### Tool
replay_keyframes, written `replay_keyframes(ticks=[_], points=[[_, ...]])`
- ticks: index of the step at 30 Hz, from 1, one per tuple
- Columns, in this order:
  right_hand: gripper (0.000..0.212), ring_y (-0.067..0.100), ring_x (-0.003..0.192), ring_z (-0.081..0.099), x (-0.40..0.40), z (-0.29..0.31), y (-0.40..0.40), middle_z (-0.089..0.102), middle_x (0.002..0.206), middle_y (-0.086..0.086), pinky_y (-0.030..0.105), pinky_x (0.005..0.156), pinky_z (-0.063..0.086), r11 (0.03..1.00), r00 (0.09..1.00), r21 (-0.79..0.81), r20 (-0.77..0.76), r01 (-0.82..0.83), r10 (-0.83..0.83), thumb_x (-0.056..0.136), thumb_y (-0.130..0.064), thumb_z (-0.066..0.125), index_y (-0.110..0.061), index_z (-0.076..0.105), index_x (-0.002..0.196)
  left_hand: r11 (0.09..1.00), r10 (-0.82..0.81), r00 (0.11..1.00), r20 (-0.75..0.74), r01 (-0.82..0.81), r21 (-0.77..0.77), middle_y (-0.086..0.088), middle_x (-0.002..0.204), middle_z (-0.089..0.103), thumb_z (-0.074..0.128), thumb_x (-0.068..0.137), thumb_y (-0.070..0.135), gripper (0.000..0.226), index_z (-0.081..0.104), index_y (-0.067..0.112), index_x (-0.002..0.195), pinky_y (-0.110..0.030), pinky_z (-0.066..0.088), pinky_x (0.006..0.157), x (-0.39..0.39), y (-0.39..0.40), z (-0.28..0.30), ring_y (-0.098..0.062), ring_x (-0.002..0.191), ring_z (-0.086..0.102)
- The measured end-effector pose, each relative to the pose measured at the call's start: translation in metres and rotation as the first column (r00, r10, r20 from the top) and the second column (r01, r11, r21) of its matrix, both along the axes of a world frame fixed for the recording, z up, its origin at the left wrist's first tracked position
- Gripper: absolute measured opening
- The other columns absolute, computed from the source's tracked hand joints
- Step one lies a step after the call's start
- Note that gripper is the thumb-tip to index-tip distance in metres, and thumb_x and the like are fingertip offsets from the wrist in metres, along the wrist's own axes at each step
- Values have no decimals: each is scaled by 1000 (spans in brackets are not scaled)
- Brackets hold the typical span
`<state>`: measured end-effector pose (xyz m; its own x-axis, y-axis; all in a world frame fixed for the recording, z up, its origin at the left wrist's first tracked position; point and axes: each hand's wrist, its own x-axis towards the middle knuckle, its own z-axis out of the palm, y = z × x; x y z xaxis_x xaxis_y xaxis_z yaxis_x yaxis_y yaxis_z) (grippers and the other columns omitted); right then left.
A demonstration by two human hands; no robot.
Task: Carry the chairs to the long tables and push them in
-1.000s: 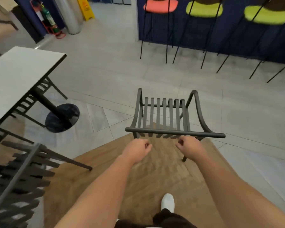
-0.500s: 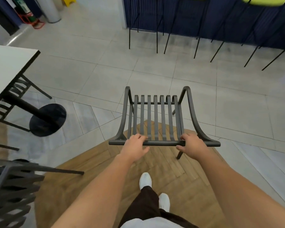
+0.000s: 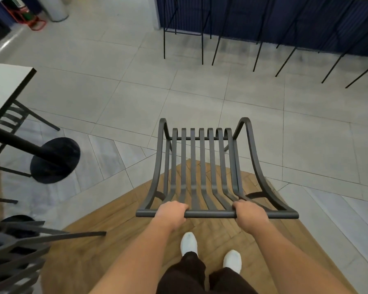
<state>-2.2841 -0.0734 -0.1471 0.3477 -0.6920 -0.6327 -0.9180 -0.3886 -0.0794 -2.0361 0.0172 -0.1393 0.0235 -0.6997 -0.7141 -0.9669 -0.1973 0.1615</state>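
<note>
A dark grey slatted metal chair (image 3: 202, 164) stands right in front of me, seen from above and behind. My left hand (image 3: 171, 214) grips the top rail of its backrest left of the middle. My right hand (image 3: 250, 215) grips the same rail to the right. A white-topped table (image 3: 0, 90) with a black edge stands at the left, on a black pedestal with a round base (image 3: 55, 160).
Another dark slatted chair (image 3: 15, 255) lies close at the lower left. Thin black bar-stool legs (image 3: 202, 37) line a dark blue wall at the back. My white shoes (image 3: 189, 244) stand on a wooden floor patch; grey tiles stretch ahead.
My hands came forward from just short of the backrest rail and closed round it. I stepped closer, so the chair sits nearer and lower in view; the table slid left.
</note>
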Motion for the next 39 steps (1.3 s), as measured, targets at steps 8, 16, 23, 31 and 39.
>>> replay_keyframes(ticks=[8,16,23,31,39], points=[[20,19,102,62,-9,-2,-31,63,110,-5,36,86,54,991,991,-28,-17,-132,131,98,-22,55,-28,63,115,997,55,997,59,-51,-61,-2,125,68,53,105,23,39,56,36,142,-42,53,95,-18,-16,5,-26,113,65],[17,17,93,62,-33,-6,-82,63,102,-6,33,82,55,952,951,-31,48,-304,305,97,-25,57,-31,63,112,966,251,965,80,-246,-75,-1,130,67,50,104,17,44,57,39,142,-43,50,100,-57,-39,8,-26,118,63],[23,17,93,65,-57,-3,-121,67,100,-5,37,86,57,860,859,-25,49,-509,510,100,-23,50,-30,64,116,893,446,894,41,-442,-81,0,142,63,52,104,14,55,49,45,150,-44,48,106,-108,-39,14,-26,127,60],[24,18,94,65,-51,6,-145,67,101,-5,36,88,56,739,738,-47,50,-672,674,102,-23,47,-32,63,118,752,656,755,9,-652,-98,-4,139,64,51,104,10,61,46,51,149,-44,49,106,-150,-20,16,-29,126,61],[28,18,98,65,-16,10,-138,67,105,-4,35,88,55,572,571,-50,40,-819,820,102,-19,47,-34,62,121,580,814,581,13,-810,-90,-4,136,64,51,104,13,61,44,52,151,-42,49,104,-174,14,21,-28,124,60]])
